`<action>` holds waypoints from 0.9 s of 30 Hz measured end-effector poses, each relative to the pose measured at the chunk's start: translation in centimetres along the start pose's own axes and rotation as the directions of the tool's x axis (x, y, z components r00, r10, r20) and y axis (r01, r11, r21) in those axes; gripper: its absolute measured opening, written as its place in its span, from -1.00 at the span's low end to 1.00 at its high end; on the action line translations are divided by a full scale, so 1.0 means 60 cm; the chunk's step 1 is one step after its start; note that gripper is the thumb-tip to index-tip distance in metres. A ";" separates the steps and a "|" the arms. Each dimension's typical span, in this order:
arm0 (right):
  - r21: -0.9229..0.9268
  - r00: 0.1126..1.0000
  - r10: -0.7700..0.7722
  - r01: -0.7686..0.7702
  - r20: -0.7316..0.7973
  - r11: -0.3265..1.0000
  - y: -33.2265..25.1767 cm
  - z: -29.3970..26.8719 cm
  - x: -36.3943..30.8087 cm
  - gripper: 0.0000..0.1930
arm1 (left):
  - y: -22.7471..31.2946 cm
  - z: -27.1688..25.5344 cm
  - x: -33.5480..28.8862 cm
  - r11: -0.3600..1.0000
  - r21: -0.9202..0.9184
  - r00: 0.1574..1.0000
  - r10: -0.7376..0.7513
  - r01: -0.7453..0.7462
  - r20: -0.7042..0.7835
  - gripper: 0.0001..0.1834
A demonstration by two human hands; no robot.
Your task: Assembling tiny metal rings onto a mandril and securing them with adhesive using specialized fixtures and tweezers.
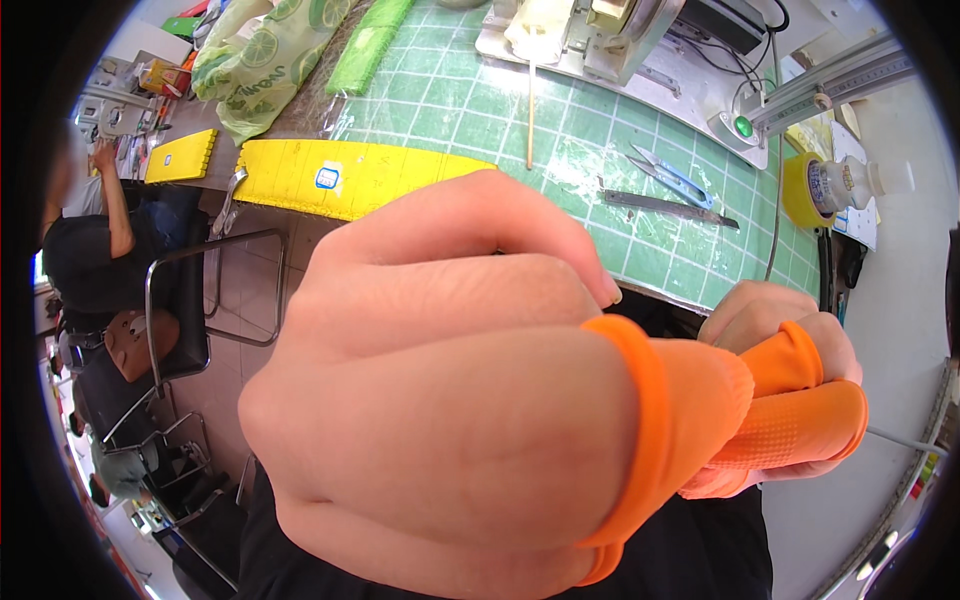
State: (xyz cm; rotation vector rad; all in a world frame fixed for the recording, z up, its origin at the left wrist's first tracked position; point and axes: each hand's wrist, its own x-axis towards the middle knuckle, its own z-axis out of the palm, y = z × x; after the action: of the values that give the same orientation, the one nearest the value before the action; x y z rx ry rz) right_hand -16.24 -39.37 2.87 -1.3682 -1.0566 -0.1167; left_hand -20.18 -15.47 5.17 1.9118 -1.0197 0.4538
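My left hand point(430, 400) is very close and fills the middle of the view, its bare fingers curled in. An orange finger cot point(685, 405) covers its thumb, which points right. Beyond it, lower right, is my right hand point(780, 390), with orange finger cots point(800, 425) on its thumb and a finger. The covered fingertips of both hands come together there, pressed closed. Whatever they pinch is hidden behind the cots and fingers. Both hands are raised in front of the green gridded worktop point(460, 85).
On the worktop lie blue-handled thread snips point(670, 175), a dark craft knife point(670, 207) and a thin wooden stick point(530, 115). A bench machine with a green button point(742, 127) stands behind. Yellow strips point(350, 175) line the left edge, near a printed plastic bag point(265, 60). Another person point(95, 240) sits far left.
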 end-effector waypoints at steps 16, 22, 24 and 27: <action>-0.185 0.988 -0.106 0.083 -0.114 0.979 -0.007 0.010 -0.002 -0.74 | -0.024 0.014 -0.031 0.992 0.073 0.995 -0.098 0.099 -0.013 -0.55; -0.307 0.975 -0.195 0.153 -0.108 0.939 0.008 0.014 0.000 -0.68 | -0.012 -0.032 -0.004 0.956 0.133 0.908 -0.291 0.262 0.301 -0.53; -0.332 0.972 -0.208 0.161 -0.109 0.930 0.013 0.015 -0.001 -0.67 | -0.013 -0.030 -0.004 0.969 0.139 0.950 -0.233 0.207 0.210 -0.56; -0.300 0.967 -0.232 0.192 -0.105 0.935 0.013 0.027 0.006 -0.62 | 0.027 -0.055 0.040 0.858 0.144 0.752 -0.504 0.494 0.425 -0.61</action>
State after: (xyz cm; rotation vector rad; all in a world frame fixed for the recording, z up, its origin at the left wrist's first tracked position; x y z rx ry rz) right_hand -16.45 -37.63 2.30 -1.4769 -1.0968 -0.5378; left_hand -19.78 -14.22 9.38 2.2640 -0.7220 -0.3109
